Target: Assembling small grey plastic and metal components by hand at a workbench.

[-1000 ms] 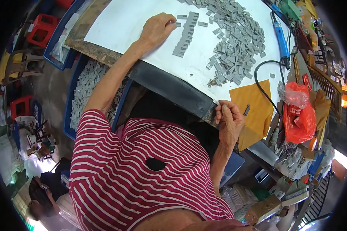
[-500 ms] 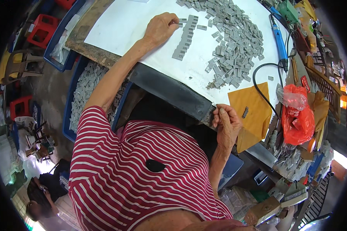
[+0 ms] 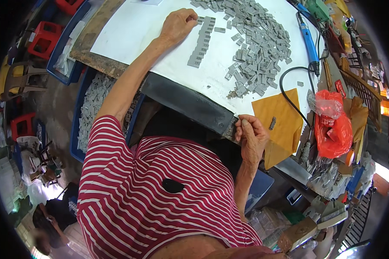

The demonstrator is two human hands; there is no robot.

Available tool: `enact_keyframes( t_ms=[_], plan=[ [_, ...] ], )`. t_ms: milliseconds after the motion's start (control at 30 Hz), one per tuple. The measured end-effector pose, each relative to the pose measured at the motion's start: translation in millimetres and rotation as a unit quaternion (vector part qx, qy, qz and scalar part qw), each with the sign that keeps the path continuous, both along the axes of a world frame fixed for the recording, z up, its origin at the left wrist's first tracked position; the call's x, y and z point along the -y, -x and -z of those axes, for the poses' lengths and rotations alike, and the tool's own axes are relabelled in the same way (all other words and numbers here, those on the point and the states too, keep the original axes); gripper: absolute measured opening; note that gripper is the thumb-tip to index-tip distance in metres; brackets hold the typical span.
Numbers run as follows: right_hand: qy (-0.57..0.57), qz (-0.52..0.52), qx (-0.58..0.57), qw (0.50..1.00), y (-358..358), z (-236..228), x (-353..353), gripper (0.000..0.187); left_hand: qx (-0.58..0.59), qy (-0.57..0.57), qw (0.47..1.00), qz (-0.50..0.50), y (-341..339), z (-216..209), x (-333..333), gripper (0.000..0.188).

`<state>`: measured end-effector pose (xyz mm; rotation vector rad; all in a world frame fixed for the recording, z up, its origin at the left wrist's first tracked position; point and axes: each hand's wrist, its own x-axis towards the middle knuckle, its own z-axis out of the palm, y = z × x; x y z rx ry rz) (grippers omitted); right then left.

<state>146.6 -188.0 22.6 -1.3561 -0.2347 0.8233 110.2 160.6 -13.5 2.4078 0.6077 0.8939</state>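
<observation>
On the white sheet (image 3: 129,39), a stepped row of small grey rectangular pieces (image 3: 200,45) lies side by side. My left hand (image 3: 176,26) rests to the left of the row's far end, thumb and fingers pinched at a small grey piece (image 3: 200,20). A single grey piece (image 3: 220,30) lies apart, just right of the row. Farther right spreads a large heap of loose grey pieces (image 3: 263,47). My right hand (image 3: 252,134) is at the table's near edge, beside the corner of a dark strip (image 3: 185,103). Its fingers are curled against the thumb; whatever they hold is hidden.
Right of the heap lies a blue pen-shaped tool (image 3: 308,41) with a black cable. A brown envelope (image 3: 285,114) bears one grey piece (image 3: 272,123). A red plastic bag (image 3: 332,134) sits at the right. Below left, a blue bin (image 3: 77,125) holds many grey pieces.
The view has shifted slightly, moving the table contents a little left and up. My left hand has moved slightly farther along the row's far end. My right hand keeps its place at the edge.
</observation>
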Motion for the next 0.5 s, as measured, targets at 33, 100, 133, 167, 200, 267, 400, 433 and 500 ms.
enact_keyframes(
  t_ms=[33, 100, 133, 167, 200, 267, 400, 433, 500],
  plan=[
    [0.001, -0.002, -0.001, 1.000, -0.2, 0.2, 0.6, 0.015, -0.003, -0.007, 1.000, -0.004, -0.6, 1.0, -0.3, 0.016],
    [0.001, 0.003, -0.002, 1.000, -0.4, 1.3, 1.6, 0.015, -0.007, -0.012, 1.000, 0.001, -2.7, 4.2, -0.8, 0.016],
    [0.000, 0.003, -0.003, 1.000, -1.1, 2.0, 1.6, 0.015, 0.018, -0.005, 1.000, 0.001, -2.5, 5.9, -2.0, 0.016],
    [0.003, 0.002, -0.008, 1.000, -1.0, 1.2, 1.7, 0.016, 0.041, 0.004, 0.999, 0.007, -2.8, 8.6, -1.0, 0.016],
    [0.010, 0.005, -0.012, 1.000, -1.6, -1.0, 2.7, 0.016, 0.023, 0.004, 1.000, 0.003, -3.1, 5.3, 0.9, 0.017],
    [0.002, 0.000, -0.019, 1.000, -2.2, -2.3, 1.8, 0.014, 0.031, 0.050, 0.998, 0.009, 2.3, -4.1, 12.6, 0.021],
    [-0.008, -0.005, -0.007, 1.000, -2.1, -5.8, 3.3, 0.014, 0.039, 0.114, 0.991, 0.055, 11.2, -22.2, 42.6, 0.019],
    [-0.018, -0.013, 0.003, 1.000, -2.6, -7.1, 4.4, 0.014, 0.044, 0.137, 0.987, 0.075, 9.2, -26.0, 55.3, 0.019],
    [-0.008, -0.004, 0.004, 1.000, -1.9, -11.0, 7.1, 0.014, 0.056, 0.165, 0.977, 0.123, 6.6, -39.8, 82.9, 0.015]
  ],
)
